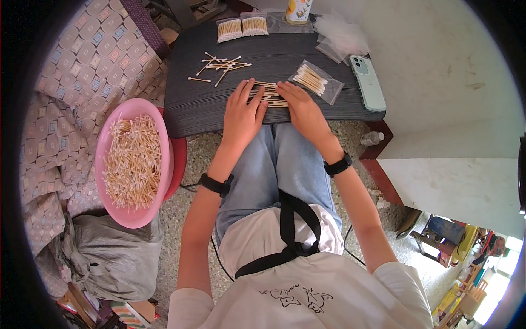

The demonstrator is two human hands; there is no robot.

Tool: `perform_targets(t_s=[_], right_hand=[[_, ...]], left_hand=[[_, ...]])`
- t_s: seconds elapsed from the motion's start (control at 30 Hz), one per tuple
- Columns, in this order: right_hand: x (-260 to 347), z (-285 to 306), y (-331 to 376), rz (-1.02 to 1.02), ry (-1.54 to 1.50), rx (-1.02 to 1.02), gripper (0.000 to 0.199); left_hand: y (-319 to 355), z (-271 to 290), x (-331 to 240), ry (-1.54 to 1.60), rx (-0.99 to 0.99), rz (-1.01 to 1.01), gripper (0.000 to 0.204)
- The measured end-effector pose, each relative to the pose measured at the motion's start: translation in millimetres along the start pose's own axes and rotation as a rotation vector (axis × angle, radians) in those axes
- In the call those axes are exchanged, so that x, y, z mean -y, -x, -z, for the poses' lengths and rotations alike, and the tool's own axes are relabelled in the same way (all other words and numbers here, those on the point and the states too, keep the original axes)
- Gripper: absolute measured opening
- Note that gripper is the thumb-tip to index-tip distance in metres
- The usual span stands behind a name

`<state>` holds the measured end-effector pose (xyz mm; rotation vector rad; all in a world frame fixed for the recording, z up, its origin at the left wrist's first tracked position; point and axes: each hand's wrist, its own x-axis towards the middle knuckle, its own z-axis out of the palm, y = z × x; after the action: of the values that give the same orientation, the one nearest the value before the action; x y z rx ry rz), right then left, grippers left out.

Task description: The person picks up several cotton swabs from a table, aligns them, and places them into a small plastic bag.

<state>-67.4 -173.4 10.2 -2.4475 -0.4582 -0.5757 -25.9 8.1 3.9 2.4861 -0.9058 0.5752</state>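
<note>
On the dark table (192, 112), a row of cotton swabs (268, 93) lies crosswise between my two hands. My left hand (244, 112) rests at the swabs' left ends, its fingers stretched out and slightly apart. At their right ends lies my right hand (302, 109), fingers extended and touching the tips. The swabs are partly hidden under the fingers. Just right of my right hand sits a clear plastic bag (331, 90) with a bundle of swabs (311, 79) in it. Beyond my left hand, loose swabs (222, 66) are scattered across each other.
Two filled swab bags (242, 28) lie at the table's far edge, near a patterned cup (298, 11). Clear bags (342, 34) are piled far right, above a pale green phone (368, 85). A pink basin (167, 164) full of swabs stands left. A wall (438, 82) borders the right.
</note>
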Motion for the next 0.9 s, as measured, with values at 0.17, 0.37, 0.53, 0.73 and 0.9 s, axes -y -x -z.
perform_targets(t_s=[0.17, 0.37, 0.53, 0.73, 0.9], right_hand=[[2.9, -6.6, -5.7, -0.05, -0.051, -0.062, 0.043], [4.8, -26.1, -16.9, -0.036, -0.065, -0.029, 0.04], [9.7, -16.2, -15.4, -0.137, -0.305, -0.18, 0.037], [15.9, -36.9, -33.5, -0.268, -0.36, -0.31, 0.033], [11.4, -27.6, -33.1, -0.407, -0.487, -0.313, 0.033]], left_hand=[[-6.7, -5.7, 3.8, 0.218, -0.126, 0.085, 0.04], [-14.2, -15.8, 4.9, 0.193, -0.052, 0.056, 0.04], [-8.1, -7.5, 8.9, 0.593, -0.109, 0.245, 0.04], [-27.4, -19.9, -15.0, 1.089, -0.194, 0.51, 0.044], [-23.2, -11.6, -8.9, 1.196, -0.255, 0.543, 0.049]])
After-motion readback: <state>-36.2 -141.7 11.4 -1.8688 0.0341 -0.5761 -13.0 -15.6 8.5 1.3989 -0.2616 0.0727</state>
